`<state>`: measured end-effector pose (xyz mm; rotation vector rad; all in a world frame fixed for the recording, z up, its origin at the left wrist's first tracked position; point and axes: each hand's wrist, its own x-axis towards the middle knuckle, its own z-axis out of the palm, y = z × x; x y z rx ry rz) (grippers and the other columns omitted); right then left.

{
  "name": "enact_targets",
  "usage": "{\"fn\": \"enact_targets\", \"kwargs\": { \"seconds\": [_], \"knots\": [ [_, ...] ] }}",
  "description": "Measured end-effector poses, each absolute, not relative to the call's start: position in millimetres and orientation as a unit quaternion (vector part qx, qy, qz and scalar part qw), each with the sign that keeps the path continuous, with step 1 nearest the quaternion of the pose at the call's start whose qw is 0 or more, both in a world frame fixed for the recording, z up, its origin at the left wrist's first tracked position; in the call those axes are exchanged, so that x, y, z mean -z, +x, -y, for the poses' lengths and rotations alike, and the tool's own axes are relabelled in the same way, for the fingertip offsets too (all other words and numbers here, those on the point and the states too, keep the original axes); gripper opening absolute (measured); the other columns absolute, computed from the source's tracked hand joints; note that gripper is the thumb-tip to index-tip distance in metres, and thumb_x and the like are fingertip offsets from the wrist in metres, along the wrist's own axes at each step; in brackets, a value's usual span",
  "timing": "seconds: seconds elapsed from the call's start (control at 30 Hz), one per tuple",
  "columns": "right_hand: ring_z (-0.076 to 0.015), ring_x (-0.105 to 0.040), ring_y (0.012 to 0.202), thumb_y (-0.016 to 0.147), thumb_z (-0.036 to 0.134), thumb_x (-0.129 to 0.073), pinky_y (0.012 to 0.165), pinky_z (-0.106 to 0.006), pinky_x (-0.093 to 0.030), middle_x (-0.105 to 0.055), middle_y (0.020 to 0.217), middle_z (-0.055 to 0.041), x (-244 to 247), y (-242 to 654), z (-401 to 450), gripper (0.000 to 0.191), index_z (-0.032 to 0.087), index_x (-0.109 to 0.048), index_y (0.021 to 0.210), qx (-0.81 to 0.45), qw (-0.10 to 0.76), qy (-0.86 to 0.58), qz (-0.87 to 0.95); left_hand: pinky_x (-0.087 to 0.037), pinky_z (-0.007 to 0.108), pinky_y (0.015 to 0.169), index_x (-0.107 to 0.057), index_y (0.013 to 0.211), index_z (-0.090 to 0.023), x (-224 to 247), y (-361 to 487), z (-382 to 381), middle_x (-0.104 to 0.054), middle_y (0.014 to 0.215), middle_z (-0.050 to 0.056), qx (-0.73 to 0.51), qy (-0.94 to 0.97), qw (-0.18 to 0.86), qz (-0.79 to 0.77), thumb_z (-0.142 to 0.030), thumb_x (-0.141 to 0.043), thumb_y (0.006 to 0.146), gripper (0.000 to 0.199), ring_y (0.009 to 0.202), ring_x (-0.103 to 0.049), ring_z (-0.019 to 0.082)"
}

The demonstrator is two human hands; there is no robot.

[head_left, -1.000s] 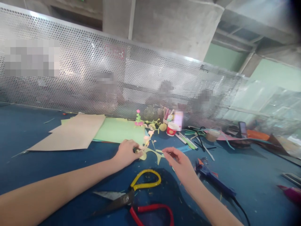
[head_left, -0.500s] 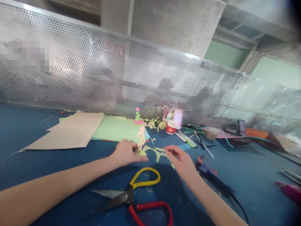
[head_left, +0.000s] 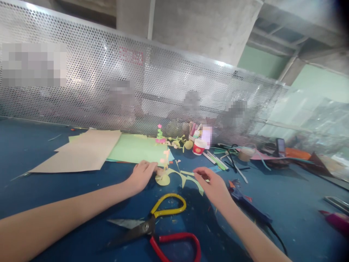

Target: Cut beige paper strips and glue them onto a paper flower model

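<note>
A small paper flower-like figure with pale pink pieces (head_left: 165, 157) stands on a round yellow-green paper base (head_left: 163, 180). My left hand (head_left: 142, 177) lies just left of it, fingers loosely extended, the fingertips close to the base's back edge; whether they touch is unclear. My right hand (head_left: 210, 182) hovers at the right end of a cut green paper scrap (head_left: 183, 179), fingers bent and apart, nothing visible in them. Nearer to me lie large scissors (head_left: 147, 228), blades spread, with one yellow and one red handle.
Beige sheets (head_left: 79, 151) and green sheets (head_left: 133, 149) lie at back left. A red-and-white paper cup (head_left: 199, 147), a small paper tree (head_left: 159, 134) and markers (head_left: 216, 161) stand or lie behind. A blue corded tool (head_left: 251, 205) lies right. Perforated metal screen (head_left: 169, 80) behind.
My left hand has drawn back left from around the round base, which now shows fully. My right hand has shifted slightly right; the scrap has stayed put.
</note>
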<state>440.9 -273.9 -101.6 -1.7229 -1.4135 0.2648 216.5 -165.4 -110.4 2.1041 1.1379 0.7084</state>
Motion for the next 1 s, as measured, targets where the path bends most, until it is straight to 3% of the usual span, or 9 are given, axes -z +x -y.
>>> {"fn": "enact_targets", "kwargs": {
  "seconds": [0.13,0.3,0.4,0.63,1.0],
  "knots": [
    [-0.0188,-0.059,0.072,0.077,0.038,-0.051,0.065,-0.029,-0.046,-0.066,0.081,-0.0046,102.9,437.1,274.8,0.024,0.02,-0.063,0.084,-0.11,0.421,-0.687,0.582,-0.036,0.032,0.091,-0.072,0.09,-0.026,108.6,215.9,161.4,-0.069,0.096,0.0,-0.275,0.796,0.324,-0.43,-0.038,-0.026,0.083,0.048,0.102,-0.053,0.025],
    [-0.0182,-0.059,0.072,0.079,0.038,-0.05,0.063,-0.028,-0.046,-0.065,0.081,-0.0036,102.6,435.0,276.2,0.022,0.021,-0.062,0.084,-0.117,0.404,-0.692,0.587,-0.042,0.026,0.071,-0.072,0.075,-0.019,110.5,217.6,157.5,-0.069,0.073,-0.002,-0.289,0.799,0.348,-0.397,-0.041,-0.037,0.078,0.041,0.079,-0.059,0.022],
    [-0.018,-0.059,0.072,0.079,0.038,-0.049,0.062,-0.027,-0.046,-0.065,0.081,-0.0034,102.8,434.0,276.5,0.022,0.021,-0.061,0.084,-0.119,0.399,-0.692,0.589,-0.042,0.025,0.065,-0.071,0.07,-0.017,111.0,219.0,157.7,-0.068,0.069,-0.001,-0.285,0.811,0.355,-0.368,-0.04,-0.04,0.077,0.04,0.072,-0.06,0.021],
    [-0.0184,-0.06,0.07,0.079,0.037,-0.048,0.061,-0.028,-0.047,-0.066,0.08,-0.0045,103.6,432.1,276.9,0.022,0.02,-0.061,0.085,-0.118,0.392,-0.687,0.6,-0.045,0.028,0.08,-0.072,0.091,-0.018,112.0,224.1,161.0,-0.071,0.098,0.003,-0.302,0.786,0.409,-0.353,-0.046,-0.052,0.075,0.038,0.093,-0.061,0.025],
    [-0.0189,-0.06,0.069,0.079,0.037,-0.048,0.06,-0.029,-0.046,-0.066,0.077,-0.0042,103.7,431.6,277.3,0.023,0.02,-0.063,0.08,-0.112,0.381,-0.687,0.609,-0.045,0.03,0.082,-0.071,0.087,-0.017,120.5,224.4,156.1,-0.071,0.094,0.006,-0.345,0.75,0.451,-0.34,-0.047,-0.063,0.068,0.037,0.092,-0.062,0.024]
  ]
}}
